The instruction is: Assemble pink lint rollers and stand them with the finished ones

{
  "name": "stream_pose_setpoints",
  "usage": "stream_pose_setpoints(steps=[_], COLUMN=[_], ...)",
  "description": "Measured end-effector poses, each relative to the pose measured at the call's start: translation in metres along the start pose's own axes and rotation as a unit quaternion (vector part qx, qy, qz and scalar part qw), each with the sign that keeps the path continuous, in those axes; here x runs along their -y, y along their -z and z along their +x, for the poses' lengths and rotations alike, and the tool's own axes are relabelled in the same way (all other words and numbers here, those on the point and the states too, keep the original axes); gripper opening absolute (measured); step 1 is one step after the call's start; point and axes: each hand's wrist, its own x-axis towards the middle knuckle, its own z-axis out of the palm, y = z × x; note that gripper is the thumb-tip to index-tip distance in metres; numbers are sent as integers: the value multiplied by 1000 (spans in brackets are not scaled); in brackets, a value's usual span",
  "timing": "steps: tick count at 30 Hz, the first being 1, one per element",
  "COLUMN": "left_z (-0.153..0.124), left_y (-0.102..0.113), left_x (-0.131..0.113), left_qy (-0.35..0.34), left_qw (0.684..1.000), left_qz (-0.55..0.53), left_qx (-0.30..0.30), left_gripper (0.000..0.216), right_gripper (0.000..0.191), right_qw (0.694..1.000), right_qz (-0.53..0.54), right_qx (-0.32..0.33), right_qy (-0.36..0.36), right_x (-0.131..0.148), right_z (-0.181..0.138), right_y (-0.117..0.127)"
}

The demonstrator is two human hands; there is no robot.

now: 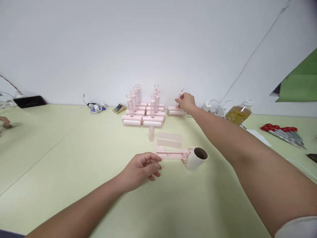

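My right hand reaches to the back and pinches the upright handle of a pink lint roller. Near the front, my left hand hovers with fingers loosely bent and apart, holding nothing. Beside its fingertips lies a pink lint roller frame. A white sticky-paper roll with a brown core leans at the frame's right end. Behind the frame lie a translucent pink cover and a small upright clear pink tube. Whether the roll touches the frame is hard to tell.
Several pink lint rollers with heart-topped handles stand in two rows by the wall. At right are a bottle of yellow liquid and red-handled tools. Further left are a cable, a dark tablet and another person's hand.
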Motion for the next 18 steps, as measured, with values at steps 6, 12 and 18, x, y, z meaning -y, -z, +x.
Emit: stream_pose_setpoints(steps=[6, 12, 18], left_z=[3, 4, 7], left_y=[-1, 0, 3], left_x=[9, 15, 16], left_qy=[4, 13, 14], left_qw=[1000, 1000, 999], left_qz=[-12, -2, 32], left_qx=[9, 5, 2], left_gripper=[33, 29, 28], right_gripper=[19, 28, 48], right_qw=[1000, 999, 997], right_qz=[-20, -26, -32], right_qx=[-20, 7, -38], right_qy=[0, -25, -53], right_x=[-5, -8, 1], right_z=[20, 27, 5], right_y=[-6, -5, 19])
